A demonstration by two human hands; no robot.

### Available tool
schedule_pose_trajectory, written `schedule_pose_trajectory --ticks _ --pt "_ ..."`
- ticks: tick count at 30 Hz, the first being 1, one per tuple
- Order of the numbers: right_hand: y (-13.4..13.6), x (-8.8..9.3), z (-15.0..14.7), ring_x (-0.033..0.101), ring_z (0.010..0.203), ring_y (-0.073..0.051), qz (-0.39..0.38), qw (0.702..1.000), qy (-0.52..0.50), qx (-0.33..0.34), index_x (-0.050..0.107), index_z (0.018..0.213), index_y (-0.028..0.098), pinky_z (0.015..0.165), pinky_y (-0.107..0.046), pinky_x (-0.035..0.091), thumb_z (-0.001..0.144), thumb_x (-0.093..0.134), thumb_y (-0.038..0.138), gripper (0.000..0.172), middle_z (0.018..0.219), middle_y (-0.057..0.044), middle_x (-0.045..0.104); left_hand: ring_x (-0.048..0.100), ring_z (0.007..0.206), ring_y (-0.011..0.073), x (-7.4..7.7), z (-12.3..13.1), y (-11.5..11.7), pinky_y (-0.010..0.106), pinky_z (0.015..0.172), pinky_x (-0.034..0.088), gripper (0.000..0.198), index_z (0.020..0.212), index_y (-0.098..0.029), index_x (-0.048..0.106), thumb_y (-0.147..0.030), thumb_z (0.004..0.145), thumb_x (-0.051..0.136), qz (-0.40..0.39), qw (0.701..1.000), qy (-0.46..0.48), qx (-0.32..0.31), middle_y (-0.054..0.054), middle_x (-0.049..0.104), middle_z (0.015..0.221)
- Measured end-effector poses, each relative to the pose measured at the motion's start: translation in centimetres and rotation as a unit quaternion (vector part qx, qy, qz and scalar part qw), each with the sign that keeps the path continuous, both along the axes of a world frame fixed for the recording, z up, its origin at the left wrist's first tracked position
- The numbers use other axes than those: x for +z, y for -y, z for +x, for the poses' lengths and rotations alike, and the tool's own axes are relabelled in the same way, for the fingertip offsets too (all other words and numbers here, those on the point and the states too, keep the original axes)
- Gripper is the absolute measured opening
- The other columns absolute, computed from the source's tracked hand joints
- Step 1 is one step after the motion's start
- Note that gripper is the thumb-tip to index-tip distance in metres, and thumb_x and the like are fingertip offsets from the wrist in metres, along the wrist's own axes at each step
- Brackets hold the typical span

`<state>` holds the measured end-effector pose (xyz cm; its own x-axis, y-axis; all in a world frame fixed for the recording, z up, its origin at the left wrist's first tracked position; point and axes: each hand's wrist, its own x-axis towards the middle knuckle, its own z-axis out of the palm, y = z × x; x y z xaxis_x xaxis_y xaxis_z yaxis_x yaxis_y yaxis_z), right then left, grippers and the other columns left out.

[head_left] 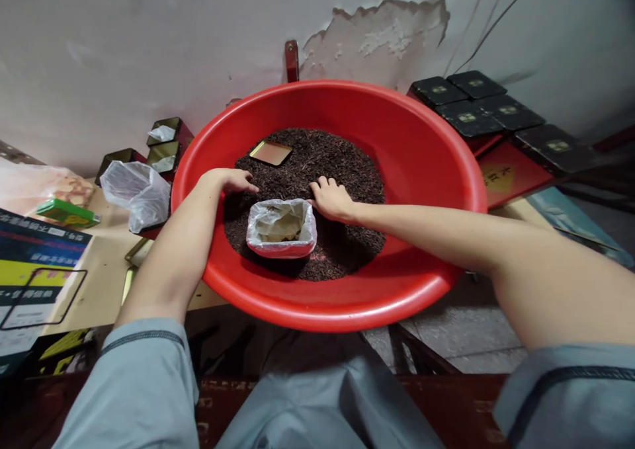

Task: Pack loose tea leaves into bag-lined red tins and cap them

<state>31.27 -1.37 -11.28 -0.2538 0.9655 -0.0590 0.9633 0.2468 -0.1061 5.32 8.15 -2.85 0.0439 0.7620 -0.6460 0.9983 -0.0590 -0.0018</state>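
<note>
Shreds [302, 161] of dark, dry leaf cover the bottom of a wide red basin [342, 320]. Among them, toward its near side, stands a lined tin [282, 252], open at the top, the clear plastic liner [256, 221] folded out over its rim; a few dark bits show low inside. Beyond it, a gold-edged lid [272, 153] lies on the shreds. The left hand [237, 180] is loosely curved over them, fingers apart; the right hand [332, 198] lies spread wide on them beside the tin, thumb by the liner, touching or not I cannot tell. Left of the basin, open tins [169, 150] contain crumpled plastic; to the right, black-lidded tins [466, 116] sit closed.
</note>
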Motion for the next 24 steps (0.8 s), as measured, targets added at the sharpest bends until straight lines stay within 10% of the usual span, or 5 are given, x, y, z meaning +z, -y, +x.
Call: schedule_pose_trajectory --ticks 7,12,19,24 --pt "-2.5 4.0 0.0 0.070 0.109 -0.034 0.047 0.996 -0.069 0.013 0.063 0.134 0.016 0.093 -0.047 0.056 0.106 0.047 0.044 0.043 0.128 -0.019 0.070 0.062 0.135 0.0282 0.1 -0.1 -0.2 0.024 0.088 0.056 0.082 0.168 -0.021 0.031 -0.054 0.098 0.060 -0.001 1.000 0.006 -0.004 0.013 0.048 0.165" --pt "0.7 8.0 -2.4 0.065 0.115 -0.030 0.131 0.964 -0.215 0.089 0.064 0.134 0.020 0.097 -0.044 0.054 0.107 0.048 0.042 0.038 0.128 -0.014 0.068 0.063 0.131 0.0288 0.3 0.4 0.0 0.025 0.090 0.055 0.078 0.164 -0.022 0.040 -0.055 0.096 0.062 -0.001 1.000 -0.001 -0.026 0.012 0.054 0.160" --pt "4.7 8.4 -4.2 0.064 0.104 -0.025 0.088 0.930 -0.243 0.262 0.075 0.123 0.024 0.090 -0.040 0.055 0.091 0.074 0.025 0.033 0.118 -0.010 0.066 0.062 0.133 0.0330 0.2 0.6 0.2 0.030 0.095 0.056 0.087 0.166 -0.022 0.037 -0.057 0.092 0.066 0.016 0.999 -0.011 -0.026 0.012 0.054 0.160" --pt "2.2 9.6 -1.9 0.066 0.102 -0.024 0.111 0.914 -0.310 0.237 0.076 0.123 0.025 0.094 -0.042 0.055 0.095 0.068 0.031 0.029 0.116 -0.008 0.068 0.060 0.137 0.0318 0.5 0.6 0.4 0.030 0.094 0.057 0.080 0.167 -0.021 0.035 -0.051 0.097 0.061 -0.004 1.000 0.003 -0.025 0.013 0.048 0.165"
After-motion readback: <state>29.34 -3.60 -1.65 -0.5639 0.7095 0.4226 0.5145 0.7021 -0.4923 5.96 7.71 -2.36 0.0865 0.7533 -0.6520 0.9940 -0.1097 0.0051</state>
